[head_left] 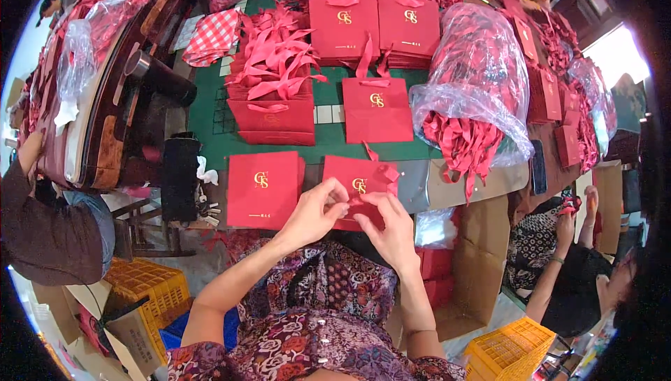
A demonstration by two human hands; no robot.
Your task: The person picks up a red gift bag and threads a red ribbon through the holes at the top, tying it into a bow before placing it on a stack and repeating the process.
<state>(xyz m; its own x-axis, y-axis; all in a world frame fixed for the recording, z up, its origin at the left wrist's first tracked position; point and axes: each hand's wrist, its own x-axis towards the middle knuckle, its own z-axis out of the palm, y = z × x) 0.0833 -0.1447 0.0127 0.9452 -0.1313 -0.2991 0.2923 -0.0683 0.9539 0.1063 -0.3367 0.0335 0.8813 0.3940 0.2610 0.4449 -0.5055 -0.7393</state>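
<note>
A flat red paper bag (pixel 342 171) with a gold emblem lies at the table's near edge. Over its lower part, my left hand (pixel 313 215) and my right hand (pixel 388 227) meet with fingertips pinched. A small piece of red ribbon (pixel 356 201) shows between them; the fingers hide most of it. Another bit of red ribbon (pixel 386 173) rests on the bag's upper right. Just left is a small stack of flat red paper bags (pixel 262 189). Beyond the bag, a single red bag (pixel 377 112) with a ribbon handle lies on the green table top (pixel 325 145).
Stacked red bags with ribbons (pixel 272 81) stand behind. A clear plastic sack of ribboned bags (pixel 479 67) lies at right, beside a phone (pixel 538 166). A dark tumbler (pixel 161 77) is at left. Below are a cardboard box (pixel 482 262) and yellow crates (pixel 510 349). Other people sit both sides.
</note>
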